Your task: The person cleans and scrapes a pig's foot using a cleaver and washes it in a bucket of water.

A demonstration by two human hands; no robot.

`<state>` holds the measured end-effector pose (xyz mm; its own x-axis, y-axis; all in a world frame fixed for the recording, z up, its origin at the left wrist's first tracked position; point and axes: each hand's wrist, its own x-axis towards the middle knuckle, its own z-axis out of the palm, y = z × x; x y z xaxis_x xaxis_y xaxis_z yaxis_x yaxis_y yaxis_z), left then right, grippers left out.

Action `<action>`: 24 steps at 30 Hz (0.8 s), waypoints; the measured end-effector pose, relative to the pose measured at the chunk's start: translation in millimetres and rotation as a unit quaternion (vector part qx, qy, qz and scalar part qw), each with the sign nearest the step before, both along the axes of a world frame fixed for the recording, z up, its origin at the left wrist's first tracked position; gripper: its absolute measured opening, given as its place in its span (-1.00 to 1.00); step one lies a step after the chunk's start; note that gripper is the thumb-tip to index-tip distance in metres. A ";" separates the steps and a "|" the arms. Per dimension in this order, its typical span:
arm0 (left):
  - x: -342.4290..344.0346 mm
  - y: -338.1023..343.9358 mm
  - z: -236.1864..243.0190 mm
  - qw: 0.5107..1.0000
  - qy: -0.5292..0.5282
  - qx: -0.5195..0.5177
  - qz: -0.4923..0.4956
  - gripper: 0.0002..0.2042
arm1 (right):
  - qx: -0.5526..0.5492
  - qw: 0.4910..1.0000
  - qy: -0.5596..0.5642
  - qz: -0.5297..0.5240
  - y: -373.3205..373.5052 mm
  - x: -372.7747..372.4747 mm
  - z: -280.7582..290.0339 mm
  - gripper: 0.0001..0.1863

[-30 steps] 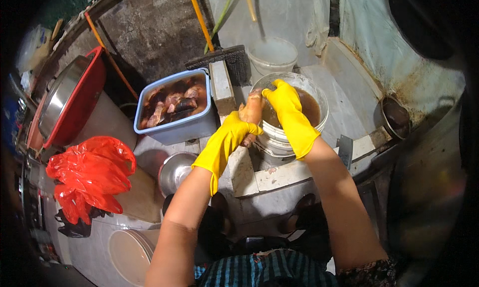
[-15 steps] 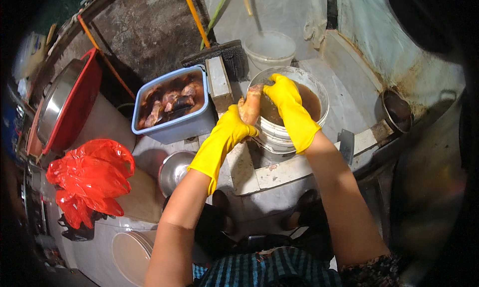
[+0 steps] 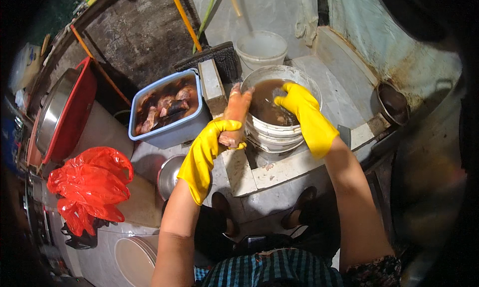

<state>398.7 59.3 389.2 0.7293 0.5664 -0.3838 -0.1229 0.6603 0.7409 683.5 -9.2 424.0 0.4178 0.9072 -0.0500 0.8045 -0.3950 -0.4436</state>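
Observation:
A pig's trotter (image 3: 235, 108) is gripped at its cut lower end by my yellow-gloved left hand (image 3: 203, 152). It tilts upward, with the toes pointing away from me, just left of a white bucket (image 3: 272, 146) of murky brown water. Over that bucket is my right hand (image 3: 308, 112), also in a yellow rubber glove. Its fingers are curled together near the water; a small shiny greyish patch shows at the fingertips, too unclear to name. Left of the bucket, a blue tub (image 3: 172, 136) holds several pieces of meat in dark reddish liquid.
Behind the bucket stands a second white bucket (image 3: 259, 50), beside a dark broom head (image 3: 212, 57). A low tiled ledge (image 3: 284, 173) runs before me. To the left are a metal bowl (image 3: 172, 175), red plastic bags (image 3: 92, 187) and a red basin (image 3: 85, 105).
My left hand has drawn the trotter left and tipped it more upright. My right hand has come off the trotter and moved right, over the water. The view has shifted slightly.

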 end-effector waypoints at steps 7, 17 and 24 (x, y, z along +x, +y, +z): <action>25.5 -21.2 15.3 0.993 0.102 -0.063 0.008 -0.51 | 0.241 0.963 -0.058 0.105 4.1 -60.2 8.3 -0.55; 29.2 -17.3 21.1 0.927 0.234 0.293 0.010 -0.34 | 0.015 0.996 -0.062 -0.064 49.6 4.8 -23.9 -0.38; 60.4 -36.5 42.0 0.645 0.535 0.545 0.007 -0.33 | -0.037 0.993 -0.105 -0.036 11.6 1.1 -27.5 -0.46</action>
<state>459.1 22.8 431.2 0.3684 0.9292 -0.0306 0.8444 -0.3207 0.4291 684.6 2.4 396.4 0.4892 0.8719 -0.0201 0.8450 -0.4796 -0.2364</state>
